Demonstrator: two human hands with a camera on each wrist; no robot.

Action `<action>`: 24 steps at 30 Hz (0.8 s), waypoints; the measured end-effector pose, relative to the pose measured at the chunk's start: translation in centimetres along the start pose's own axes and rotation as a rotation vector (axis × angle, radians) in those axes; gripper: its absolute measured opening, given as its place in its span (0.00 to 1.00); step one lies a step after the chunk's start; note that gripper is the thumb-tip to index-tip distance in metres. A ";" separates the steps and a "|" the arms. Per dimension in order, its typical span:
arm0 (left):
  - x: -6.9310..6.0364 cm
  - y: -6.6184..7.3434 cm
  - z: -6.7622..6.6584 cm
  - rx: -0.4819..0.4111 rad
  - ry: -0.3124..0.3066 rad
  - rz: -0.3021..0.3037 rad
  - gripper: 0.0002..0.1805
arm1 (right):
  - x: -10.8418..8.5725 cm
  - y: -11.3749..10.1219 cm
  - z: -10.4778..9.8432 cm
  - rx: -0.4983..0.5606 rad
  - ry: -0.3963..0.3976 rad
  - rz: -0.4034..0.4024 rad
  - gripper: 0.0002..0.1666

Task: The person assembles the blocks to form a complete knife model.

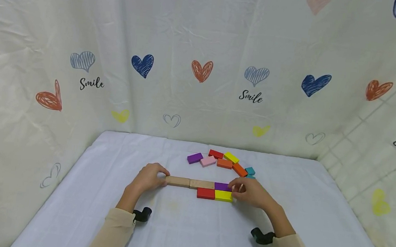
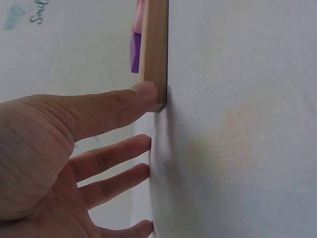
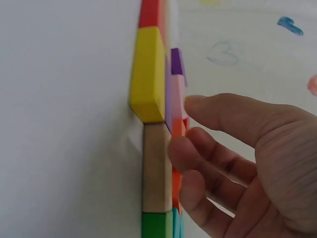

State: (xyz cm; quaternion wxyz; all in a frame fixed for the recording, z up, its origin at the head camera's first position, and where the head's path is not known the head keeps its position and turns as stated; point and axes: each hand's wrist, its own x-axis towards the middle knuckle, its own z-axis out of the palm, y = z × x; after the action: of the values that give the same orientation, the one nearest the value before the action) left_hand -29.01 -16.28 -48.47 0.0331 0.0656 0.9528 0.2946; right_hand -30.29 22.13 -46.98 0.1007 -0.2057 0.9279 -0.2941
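My left hand (image 1: 149,177) is at the left end of a row of blocks. Its thumb lies on the front face of a plain wooden block (image 2: 157,54), with the index finger at the back edge in the head view. The other fingers spread to the cloth. A second wooden block (image 1: 202,184) and a purple block (image 1: 223,186) continue the row. In front lie a red block (image 1: 206,193) and a yellow block (image 1: 224,195). My right hand (image 1: 250,192) hovers loosely bent at the right end, beside another wooden block (image 3: 156,168) and a green block (image 3: 157,225).
Behind the row lie several loose coloured blocks, among them a purple one (image 1: 195,158), a pink one (image 1: 208,161), an orange one (image 1: 224,163) and a teal one (image 1: 250,170). White cloth (image 1: 185,236) covers the table. A printed curtain (image 1: 200,103) hangs behind it.
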 end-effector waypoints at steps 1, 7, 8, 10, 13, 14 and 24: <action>0.0 0.0 0.0 -0.001 -0.001 -0.001 0.13 | 0.2 0.1 -0.4 0.010 0.019 0.012 0.13; -0.1 -0.1 0.0 0.002 0.001 0.002 0.13 | 1.6 1.7 -2.2 0.049 0.167 0.083 0.20; -0.1 -0.1 0.0 0.002 0.001 0.002 0.13 | 1.9 2.2 -2.4 0.049 0.182 0.091 0.22; -0.1 -0.1 0.0 0.004 0.003 0.002 0.13 | 2.5 2.9 -2.6 0.049 0.194 0.114 0.25; -0.1 0.0 0.0 -0.001 -0.001 -0.003 0.13 | 3.3 3.8 -2.8 0.040 0.176 0.155 0.28; -0.1 0.0 0.0 -0.003 -0.002 -0.004 0.13 | 3.5 4.0 -2.8 0.032 0.171 0.165 0.28; 0.0 0.0 0.0 -0.007 -0.001 0.005 0.13 | 5.3 4.9 -2.7 -0.099 0.093 0.205 0.32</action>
State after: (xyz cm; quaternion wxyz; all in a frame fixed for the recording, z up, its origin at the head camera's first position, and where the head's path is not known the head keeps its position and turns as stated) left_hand -28.96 -16.25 -48.45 0.0329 0.0677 0.9516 0.2979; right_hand -37.42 24.86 -48.01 0.0768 -0.1009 0.9611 -0.2453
